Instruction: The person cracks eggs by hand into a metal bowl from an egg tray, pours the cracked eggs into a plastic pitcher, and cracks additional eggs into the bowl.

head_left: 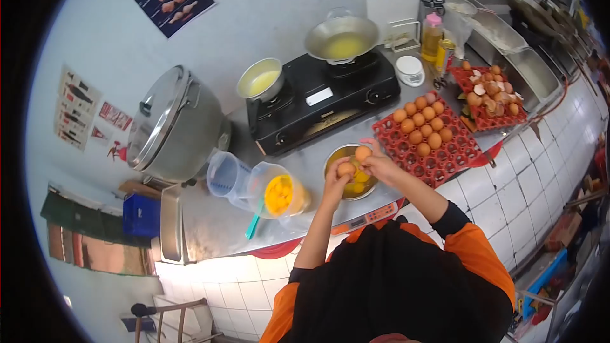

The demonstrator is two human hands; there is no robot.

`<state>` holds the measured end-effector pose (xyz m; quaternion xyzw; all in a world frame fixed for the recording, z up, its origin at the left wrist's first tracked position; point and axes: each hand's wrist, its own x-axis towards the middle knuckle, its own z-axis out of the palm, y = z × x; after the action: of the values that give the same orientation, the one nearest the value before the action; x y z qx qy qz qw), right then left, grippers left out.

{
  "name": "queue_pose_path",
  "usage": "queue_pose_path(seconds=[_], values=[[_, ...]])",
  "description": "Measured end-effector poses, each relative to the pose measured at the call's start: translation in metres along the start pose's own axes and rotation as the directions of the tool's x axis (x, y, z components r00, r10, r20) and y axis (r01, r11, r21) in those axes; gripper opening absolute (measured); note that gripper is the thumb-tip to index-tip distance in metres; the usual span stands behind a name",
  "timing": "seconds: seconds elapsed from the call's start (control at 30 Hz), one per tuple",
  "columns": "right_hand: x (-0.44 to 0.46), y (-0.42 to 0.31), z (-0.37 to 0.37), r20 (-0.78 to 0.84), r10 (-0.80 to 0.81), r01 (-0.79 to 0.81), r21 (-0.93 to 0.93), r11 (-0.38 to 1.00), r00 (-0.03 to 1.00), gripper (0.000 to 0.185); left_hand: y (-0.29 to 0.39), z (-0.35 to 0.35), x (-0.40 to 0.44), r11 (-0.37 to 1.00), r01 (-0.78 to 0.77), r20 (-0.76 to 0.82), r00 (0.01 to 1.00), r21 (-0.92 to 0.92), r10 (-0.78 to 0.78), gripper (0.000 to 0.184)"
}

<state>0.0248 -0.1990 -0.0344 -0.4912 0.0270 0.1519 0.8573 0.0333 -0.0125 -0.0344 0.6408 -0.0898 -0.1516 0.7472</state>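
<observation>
A brown, rounded eggshell (346, 169) is resting right at the fingertips of the left hand (337, 179), and a second brown, rounded eggshell (363, 154) is sitting in the right hand (379, 164), just beside the first (whether either is a whole egg or half a shell, I cannot tell). The left hand is curling its fingers and thumb closed around its shell; the right hand is likewise gripping its own, fingers bent and drawn in. Both hands are hovering close together over a round, shiny metal bowl (336, 156), where raw yellow yolks (359, 187) are lying. To the bowl's left, a slim turquoise utensil (252, 227) is leaning against a translucent plastic jug (256, 183), which is holding more yolks. To its right, a red moulded egg tray (419, 164) is carrying rows of brown eggs (421, 102). Farther back, a black two-burner stove (337, 98) is supporting a light metal saucepan (241, 86) and a wide metal wok (316, 41).
</observation>
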Motion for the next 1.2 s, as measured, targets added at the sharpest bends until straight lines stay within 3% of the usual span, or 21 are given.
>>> queue_pose_path(seconds=[0.1,0.13,0.17,0.27,0.37,0.5,0.77,1.2], values=[[0.003,-0.001,0.000,0.060,0.034,-0.019,-0.234,0.972,0.998,0.048,0.007,0.001,0.000,0.994,0.094,-0.017,0.995,0.055,-0.093,0.035],[0.000,-0.003,0.005,0.072,0.051,-0.027,-0.314,0.949,0.996,0.046,0.010,0.002,0.000,0.993,0.064,-0.034,0.998,0.097,-0.061,0.036],[-0.003,-0.006,0.009,0.087,0.016,0.024,-0.432,0.901,0.996,0.045,0.013,0.004,0.000,0.990,0.035,-0.048,0.998,0.139,-0.029,0.037],[0.007,0.016,-0.001,0.239,-0.295,0.378,-0.654,0.655,0.925,0.048,0.018,-0.001,0.000,0.981,-0.002,-0.012,1.000,0.196,0.005,0.039],[0.002,0.010,0.002,0.292,-0.168,0.325,-0.651,0.686,0.941,0.055,0.010,-0.011,0.005,0.940,-0.125,0.053,0.992,0.317,0.114,0.038],[0.001,0.010,0.005,0.334,-0.193,0.375,-0.658,0.653,0.922,0.060,0.017,-0.011,0.002,0.822,-0.273,0.098,0.961,0.500,0.260,0.035],[0.008,0.016,0.009,0.350,-0.321,0.470,-0.736,0.487,0.880,0.061,0.021,-0.002,-0.003,0.771,-0.292,0.014,0.938,0.566,0.346,0.036],[0.015,0.018,0.011,0.361,-0.272,0.450,-0.762,0.465,0.892,0.061,0.013,-0.002,-0.006,0.777,-0.270,-0.081,0.922,0.568,0.380,0.034]])
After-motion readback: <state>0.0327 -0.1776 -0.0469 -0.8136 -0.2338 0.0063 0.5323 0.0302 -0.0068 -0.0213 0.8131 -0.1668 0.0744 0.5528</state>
